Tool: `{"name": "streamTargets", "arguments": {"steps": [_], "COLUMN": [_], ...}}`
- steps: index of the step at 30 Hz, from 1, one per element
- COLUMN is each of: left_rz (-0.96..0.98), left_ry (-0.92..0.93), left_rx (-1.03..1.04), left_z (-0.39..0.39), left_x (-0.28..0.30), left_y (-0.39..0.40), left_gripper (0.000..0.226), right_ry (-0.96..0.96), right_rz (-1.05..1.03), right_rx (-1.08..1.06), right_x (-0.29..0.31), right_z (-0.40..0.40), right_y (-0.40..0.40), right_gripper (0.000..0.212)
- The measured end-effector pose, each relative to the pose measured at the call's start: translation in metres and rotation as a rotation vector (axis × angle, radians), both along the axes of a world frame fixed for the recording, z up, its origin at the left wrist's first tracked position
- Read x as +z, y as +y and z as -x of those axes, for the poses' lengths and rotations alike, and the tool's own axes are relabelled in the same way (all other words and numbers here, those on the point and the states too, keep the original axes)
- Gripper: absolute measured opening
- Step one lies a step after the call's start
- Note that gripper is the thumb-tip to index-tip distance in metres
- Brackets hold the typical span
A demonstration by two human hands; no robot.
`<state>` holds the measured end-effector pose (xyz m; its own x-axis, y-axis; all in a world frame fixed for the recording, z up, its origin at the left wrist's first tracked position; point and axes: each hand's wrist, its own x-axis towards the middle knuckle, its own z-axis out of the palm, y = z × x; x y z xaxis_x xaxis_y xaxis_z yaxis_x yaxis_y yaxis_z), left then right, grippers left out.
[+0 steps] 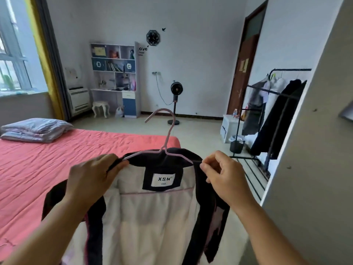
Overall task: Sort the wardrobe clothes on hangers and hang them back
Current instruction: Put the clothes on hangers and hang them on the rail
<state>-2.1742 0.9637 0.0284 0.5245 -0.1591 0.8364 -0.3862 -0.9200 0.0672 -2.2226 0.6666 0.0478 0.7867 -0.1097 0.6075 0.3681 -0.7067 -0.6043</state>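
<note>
both hands [89, 178] [223, 176] pinch jacket [152, 217]; hanger [168, 131] shoulders hidden.

The white rectangular label [163, 179] on the dark collar patch of the black-and-white padded jacket [152, 217] reads "XSN", with "150" below, perhaps; the white panel [142, 49] beside the white-and-blue bookshelf [114, 73] shows "ove".

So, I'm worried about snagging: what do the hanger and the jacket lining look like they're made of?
The hanger looks like thin wire with a smooth pale pink coating, probably plastic over metal: slim, even, slightly glossy. The jacket lining looks like soft white quilted fabric, matte and puffy with a stitched seam; the fibre can't be told.
</note>
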Motion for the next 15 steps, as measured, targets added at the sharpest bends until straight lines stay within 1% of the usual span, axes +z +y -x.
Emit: {"name": "streamTargets", "arguments": {"steps": [1,2,4,5,7,8,10,11,13,15], "left_rz": [-0.002,0.000,0.009,0.011,0.026,0.037,0.055,0.064,0.086,0.082], "left_ry": [-0.005,-0.001,-0.008,-0.015,-0.022,-0.017,0.002,0.011,0.039,0.042], "left_rx": [-0.001,-0.008,-0.030,-0.049,-0.096,-0.115,-0.149,-0.165,-0.202,-0.252], "left_z": [-0.001,-0.001,0.000,0.002,0.006,0.008,0.011,0.012,0.014,0.016], "left_x": [0.000,0.001,0.006,0.009,0.016,0.018,0.021,0.021,0.018,0.016], "left_y": [-0.005,-0.008,-0.019,-0.027,-0.045,-0.057,-0.081,-0.092,-0.112,-0.135], "left_gripper": [0.070,0.072,0.073,0.069,0.054,0.047,0.040,0.039,0.040,0.051], "right_ry": [-0.035,-0.043,0.046,0.127,0.216,0.214,0.158,0.125,0.061,0.000], "right_rz": [-0.015,0.019,0.153,0.203,0.268,0.281,0.287,0.282,0.252,0.233], "right_rx": [0.014,0.010,0.060,0.111,0.183,0.196,0.194,0.191,0.203,0.203], "right_x": [0.002,0.003,0.006,0.007,0.009,0.009,0.008,0.007,0.001,-0.005], "right_z": [0.005,0.007,0.015,0.019,0.023,0.026,0.031,0.034,0.045,0.057], "right_y": [-0.013,-0.029,-0.063,-0.079,-0.098,-0.108,-0.122,-0.128,-0.140,-0.150], "right_gripper": [0.013,0.024,0.047,0.053,0.053,0.044,0.020,0.024,0.037,0.043]}}
